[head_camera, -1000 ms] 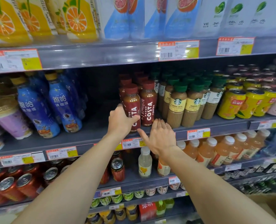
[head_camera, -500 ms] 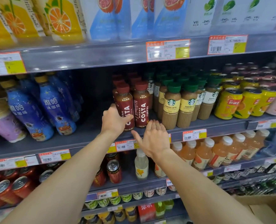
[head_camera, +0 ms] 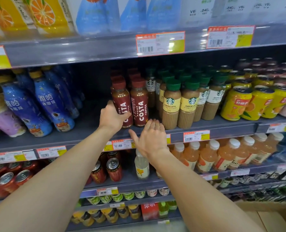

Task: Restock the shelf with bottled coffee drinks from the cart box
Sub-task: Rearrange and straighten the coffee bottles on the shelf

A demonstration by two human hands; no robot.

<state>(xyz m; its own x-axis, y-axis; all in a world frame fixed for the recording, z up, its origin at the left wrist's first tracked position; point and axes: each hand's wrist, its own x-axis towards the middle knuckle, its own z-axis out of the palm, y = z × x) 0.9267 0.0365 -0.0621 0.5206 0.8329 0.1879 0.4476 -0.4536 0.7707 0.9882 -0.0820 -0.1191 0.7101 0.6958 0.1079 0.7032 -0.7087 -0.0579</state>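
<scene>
- My left hand [head_camera: 111, 117] grips the lower body of a dark red plastic Costa coffee bottle with a maroon cap [head_camera: 121, 102], fingers and thumb curled round it, at the centre of the frame.
- That bottle stands upright on the grey metal shelf [head_camera: 88, 131], touching a second, matching Costa bottle [head_camera: 139, 104] on its right.
- My right hand [head_camera: 151, 138] hovers flat, fingers straight and thumb spread, holding nothing, just below that second bottle at the shelf edge.
- Green-capped Starbucks latte bottles [head_camera: 172, 104] stand right of centre.
- A brown cardboard box [head_camera: 272, 215] shows at the lower right corner.
</scene>
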